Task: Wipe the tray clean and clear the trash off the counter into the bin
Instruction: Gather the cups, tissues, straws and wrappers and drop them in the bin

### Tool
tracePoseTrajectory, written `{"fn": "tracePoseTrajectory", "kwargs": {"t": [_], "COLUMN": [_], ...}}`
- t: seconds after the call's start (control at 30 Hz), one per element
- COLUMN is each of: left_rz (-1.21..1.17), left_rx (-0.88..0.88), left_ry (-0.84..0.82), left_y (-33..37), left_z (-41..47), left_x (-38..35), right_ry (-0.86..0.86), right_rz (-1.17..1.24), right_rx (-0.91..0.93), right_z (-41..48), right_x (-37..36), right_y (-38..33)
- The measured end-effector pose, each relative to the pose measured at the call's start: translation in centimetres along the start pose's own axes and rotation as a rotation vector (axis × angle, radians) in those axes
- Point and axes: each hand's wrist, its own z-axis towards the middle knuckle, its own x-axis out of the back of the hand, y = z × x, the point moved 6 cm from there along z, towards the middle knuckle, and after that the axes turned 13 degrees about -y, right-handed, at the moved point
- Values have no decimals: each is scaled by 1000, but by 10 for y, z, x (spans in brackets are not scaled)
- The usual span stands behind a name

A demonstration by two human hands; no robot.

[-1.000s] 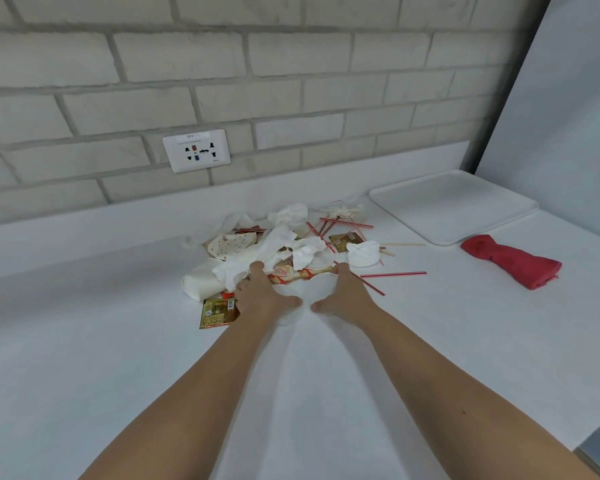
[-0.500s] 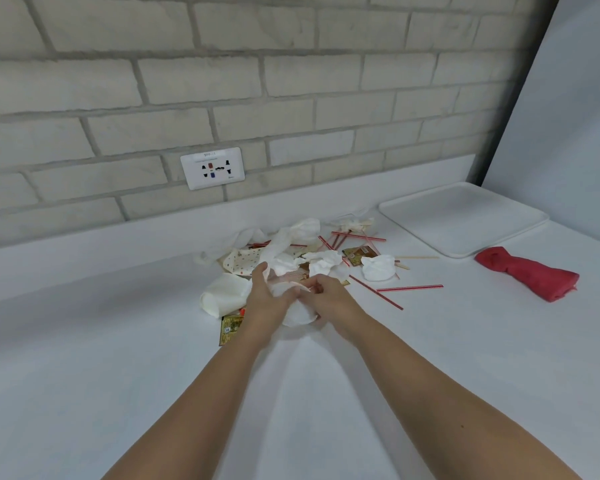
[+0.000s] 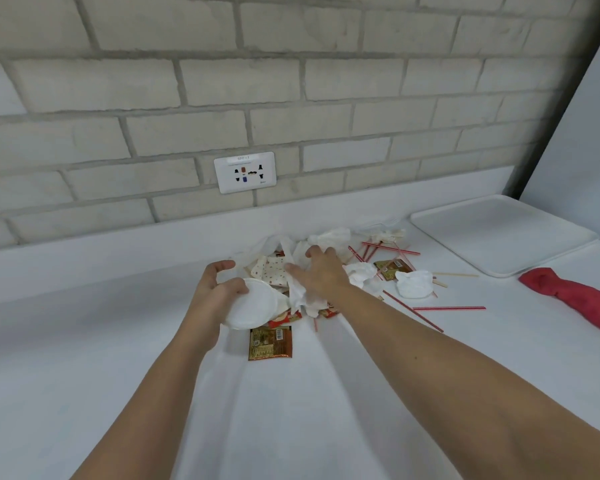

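Left hand (image 3: 215, 289) has thumb and fingers curled round the rim of a white paper dish (image 3: 253, 303). Right hand (image 3: 321, 271) is just beside it, splayed flat on the crumpled napkins (image 3: 329, 235). The rest of the trash spreads off to the right, straws (image 3: 447, 308) trailing that way, so I'd say the right hand's nearer. Tray (image 3: 499, 233) sits far right, red cloth (image 3: 568, 296) just near of it. Bin's not in shot.

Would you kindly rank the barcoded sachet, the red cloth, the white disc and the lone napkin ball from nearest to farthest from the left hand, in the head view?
1. white disc, held in the left hand.
2. barcoded sachet, just below the disc.
3. lone napkin ball, toward the right.
4. red cloth, far right.
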Motion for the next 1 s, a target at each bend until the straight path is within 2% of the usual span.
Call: {"fn": "tracePoseTrajectory", "kwargs": {"t": [0.13,0.23,0.4,0.6,0.67,0.73,0.87,0.93,1.0], "left_rz": [-14,-12,-39,-38,-45,-50,-64,-50,-31], "left_rx": [-11,-10,-14,-8,-9,-6,-1,3,-1], "left_ry": [-6,13,50,57,58,51,20,12,10], "left_y": [-1,-3,-4,-2,-3,-3,-2,0,1], "left_z": [2,5,9,7,6,5,2,0,-2], "left_x": [0,5,7,-1,-3,-7,-18,-21,-20], "right_ry": [-53,-80,-22,293,349,256,-164,-146,-69], "right_rz": [-224,-199,228,679,740,601,-2,-223,-225], "right_rx": [-82,-56,134,181,174,141,-80,-61,-19], "right_z": [14,21,15,3,-9,-13,-14,-16,-17], "right_x": [-22,-26,-5,43,49,37,-17,-23,-19], "right_y": [-4,-5,-4,19,31,37,52,49,42]}}
